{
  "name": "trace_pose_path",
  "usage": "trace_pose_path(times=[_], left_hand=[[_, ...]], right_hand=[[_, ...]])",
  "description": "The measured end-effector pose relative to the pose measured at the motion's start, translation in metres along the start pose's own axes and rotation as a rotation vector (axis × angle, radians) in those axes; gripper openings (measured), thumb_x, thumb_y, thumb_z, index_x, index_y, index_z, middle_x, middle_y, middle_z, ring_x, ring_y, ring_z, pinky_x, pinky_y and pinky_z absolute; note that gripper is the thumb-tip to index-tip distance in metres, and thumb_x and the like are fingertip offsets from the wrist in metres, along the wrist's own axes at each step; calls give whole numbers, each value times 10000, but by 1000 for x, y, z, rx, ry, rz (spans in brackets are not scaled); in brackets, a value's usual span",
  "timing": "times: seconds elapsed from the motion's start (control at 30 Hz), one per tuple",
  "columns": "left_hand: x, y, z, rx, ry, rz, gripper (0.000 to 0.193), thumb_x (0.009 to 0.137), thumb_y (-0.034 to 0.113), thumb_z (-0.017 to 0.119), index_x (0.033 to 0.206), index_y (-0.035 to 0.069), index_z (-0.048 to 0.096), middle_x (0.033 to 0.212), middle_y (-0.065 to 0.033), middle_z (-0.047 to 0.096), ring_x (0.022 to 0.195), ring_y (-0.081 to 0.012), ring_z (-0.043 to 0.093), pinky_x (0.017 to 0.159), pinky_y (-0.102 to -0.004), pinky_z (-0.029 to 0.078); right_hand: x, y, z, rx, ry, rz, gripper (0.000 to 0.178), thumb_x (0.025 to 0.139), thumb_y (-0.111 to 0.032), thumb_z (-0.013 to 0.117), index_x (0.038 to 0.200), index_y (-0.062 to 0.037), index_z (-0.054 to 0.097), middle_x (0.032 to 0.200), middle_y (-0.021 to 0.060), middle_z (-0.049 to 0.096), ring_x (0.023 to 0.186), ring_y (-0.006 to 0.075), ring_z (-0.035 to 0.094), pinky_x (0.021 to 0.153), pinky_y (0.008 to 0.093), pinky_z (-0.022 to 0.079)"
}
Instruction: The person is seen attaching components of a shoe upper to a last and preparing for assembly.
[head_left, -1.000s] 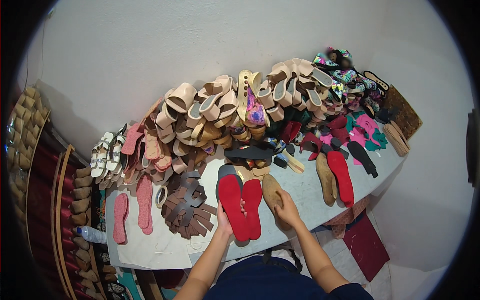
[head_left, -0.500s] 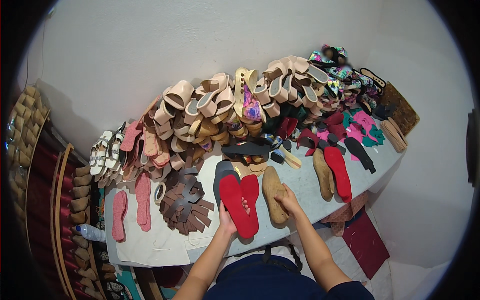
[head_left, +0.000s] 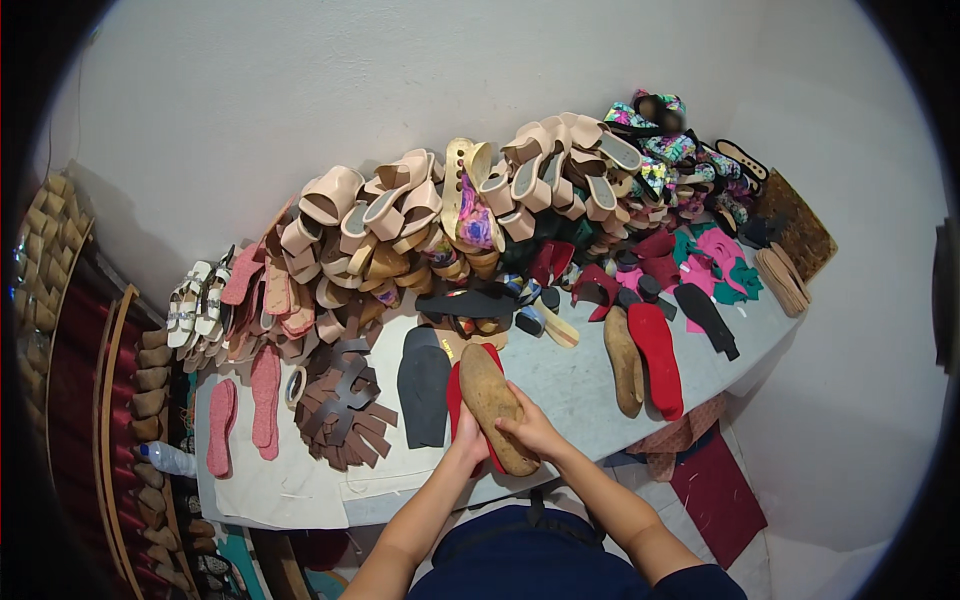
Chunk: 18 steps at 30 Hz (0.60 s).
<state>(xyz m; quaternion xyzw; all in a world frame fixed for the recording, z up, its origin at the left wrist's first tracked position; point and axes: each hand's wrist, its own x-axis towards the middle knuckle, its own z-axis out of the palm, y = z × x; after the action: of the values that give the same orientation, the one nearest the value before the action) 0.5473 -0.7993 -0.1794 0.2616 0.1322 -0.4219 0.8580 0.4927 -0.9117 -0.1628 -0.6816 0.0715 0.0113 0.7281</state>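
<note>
Near the front edge of the table, my right hand (head_left: 528, 428) grips a worn tan shoe last (head_left: 487, 385), its thumb on the upper side. The last lies over red insoles (head_left: 454, 392), whose edges show along its left side and top. My left hand (head_left: 467, 438) is closed on the red insoles at their lower left; most of its fingers are hidden beneath. Just to the left, dark grey insoles (head_left: 423, 395) lie on the table. To the right rest a second shoe last (head_left: 624, 365) and a red insole (head_left: 656, 360), side by side.
Along the wall, beige heeled sandals (head_left: 400, 210) form a long heap on the table (head_left: 580, 425). Brown cut straps (head_left: 345, 415), a tape roll (head_left: 295, 386) and pink insoles (head_left: 264, 405) lie left. Pink and green scraps (head_left: 710, 255) lie right. A rack of lasts (head_left: 150, 405) stands at the left.
My right hand has brought the shoe last leftward over the red insoles. The insoles, fanned apart before, are now mostly covered by it. The grey insoles on the table show more fully.
</note>
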Motion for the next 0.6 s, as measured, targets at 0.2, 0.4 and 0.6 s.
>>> trace_pose_path(times=[0.2,0.4,0.6], left_hand=[[29,-35,15,-20,-7,46,714,814,631,160,1228,90,376,1192,-121,449,1086,-283,440,928,-422,346],[53,-66,35,-2,61,110,754,799,652,121,1243,90,356,1202,-129,441,1095,-287,434,930,-412,343],[73,-85,46,12,76,104,771,788,668,122,1243,92,358,1194,-132,448,1087,-285,442,923,-405,351]], right_hand=[[5,6,-39,-99,16,36,708,730,-14,566,1312,31,164,1230,189,383,1111,219,413,913,289,342],[3,3,-70,-183,68,78,724,726,-33,571,1311,37,150,1241,210,344,1128,252,391,924,303,333],[4,-4,-98,-326,67,112,759,715,-123,599,1306,47,154,1255,242,295,1159,296,340,952,324,296]])
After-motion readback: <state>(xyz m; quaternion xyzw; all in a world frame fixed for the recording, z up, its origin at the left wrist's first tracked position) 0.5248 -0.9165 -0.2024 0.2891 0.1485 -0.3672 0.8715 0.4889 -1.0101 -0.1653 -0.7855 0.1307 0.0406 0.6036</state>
